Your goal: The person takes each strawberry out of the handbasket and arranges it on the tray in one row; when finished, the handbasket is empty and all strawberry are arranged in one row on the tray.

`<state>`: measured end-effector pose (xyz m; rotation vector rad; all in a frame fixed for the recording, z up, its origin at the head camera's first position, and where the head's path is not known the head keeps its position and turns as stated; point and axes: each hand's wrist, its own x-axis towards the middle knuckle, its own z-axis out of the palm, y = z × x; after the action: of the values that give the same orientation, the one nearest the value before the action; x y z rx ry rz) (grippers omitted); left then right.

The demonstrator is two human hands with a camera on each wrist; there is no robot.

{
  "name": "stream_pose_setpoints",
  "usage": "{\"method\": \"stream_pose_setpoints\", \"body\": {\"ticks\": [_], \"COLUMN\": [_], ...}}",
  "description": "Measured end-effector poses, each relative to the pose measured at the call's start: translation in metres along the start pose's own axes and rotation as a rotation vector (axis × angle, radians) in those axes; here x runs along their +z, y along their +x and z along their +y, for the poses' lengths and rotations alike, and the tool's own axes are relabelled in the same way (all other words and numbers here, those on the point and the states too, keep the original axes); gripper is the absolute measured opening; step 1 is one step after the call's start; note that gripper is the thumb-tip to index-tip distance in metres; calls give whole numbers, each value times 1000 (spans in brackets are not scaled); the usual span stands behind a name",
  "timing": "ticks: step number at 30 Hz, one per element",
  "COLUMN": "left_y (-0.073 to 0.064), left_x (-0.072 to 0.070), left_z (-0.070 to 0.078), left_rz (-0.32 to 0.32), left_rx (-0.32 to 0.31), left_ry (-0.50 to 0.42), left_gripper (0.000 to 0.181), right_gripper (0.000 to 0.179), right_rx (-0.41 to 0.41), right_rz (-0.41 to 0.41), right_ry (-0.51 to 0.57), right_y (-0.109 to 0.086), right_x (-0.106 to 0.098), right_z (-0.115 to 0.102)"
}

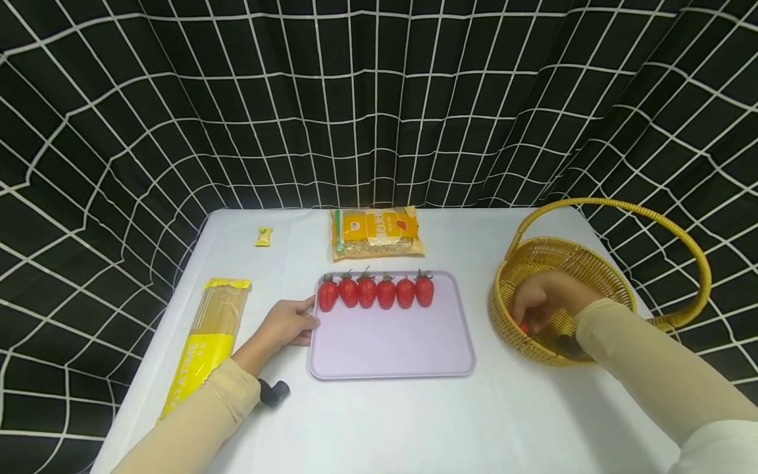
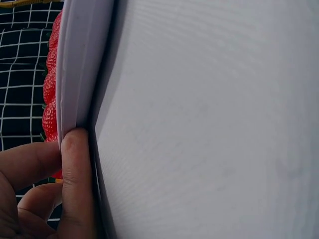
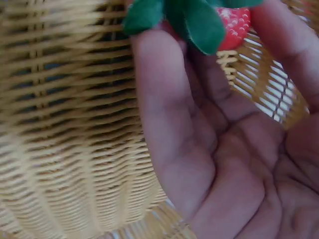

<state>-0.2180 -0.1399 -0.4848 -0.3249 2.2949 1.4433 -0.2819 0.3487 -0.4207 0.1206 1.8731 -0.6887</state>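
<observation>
My left hand point(image 1: 288, 322) grips the left edge of a pale lilac tray point(image 1: 391, 342). In the left wrist view, fingers point(image 2: 77, 174) pinch the tray's rim point(image 2: 82, 59). Several red strawberries point(image 1: 386, 293) stand in a row along the tray's far side, leaves pointing away from me. Over on the right, my right hand point(image 1: 547, 296) reaches down inside a yellow wicker basket point(image 1: 503, 329). Its fingers hold a strawberry point(image 3: 234, 27) with green leaves, close to the woven wall. Only a bit of its red body shows past the fingers.
Behind the tray lies an orange food packet point(image 1: 379, 232). A small yellow-wrapped candy point(image 1: 263, 237) is at the back left. A yellow noodle packet point(image 1: 207, 342) lies beside my left forearm. The basket's tall handle point(image 1: 701, 263) arches up to the right. A black gridded curtain surrounds the white table.
</observation>
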Motion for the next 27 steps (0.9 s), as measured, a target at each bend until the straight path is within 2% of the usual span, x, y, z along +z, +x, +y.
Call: {"method": "stream_pose_setpoints", "body": {"ticks": [6, 11, 16, 19, 21, 24, 27], "left_y": [2, 0, -1, -3, -5, -5, -4], "left_x": [2, 2, 2, 2, 2, 1, 1], "left_z": [-2, -6, -7, -7, -6, -4, -1], "left_rz": [-2, 5, 6, 7, 10, 12, 13], "left_rx": [8, 1, -6, -13, -16, -11, 4], "left_ry": [21, 49, 62, 59, 57, 52, 40], "left_gripper": [65, 65, 64, 64, 65, 65, 65], "right_gripper": [4, 30, 44, 58, 60, 61, 58], "right_rx": [-29, -117, -269, -363, -405, -439, -456], "right_rz": [22, 105, 207, 271, 290, 303, 327], "right_ry": [-9, 39, 138, 197, 248, 314, 332], "right_y": [-12, -35, -52, -55, -53, -51, -46], "right_x": [-6, -16, -19, -13, -6, 9, 26], "right_z": [-6, -12, -19, -26, -33, -51, -72]}}
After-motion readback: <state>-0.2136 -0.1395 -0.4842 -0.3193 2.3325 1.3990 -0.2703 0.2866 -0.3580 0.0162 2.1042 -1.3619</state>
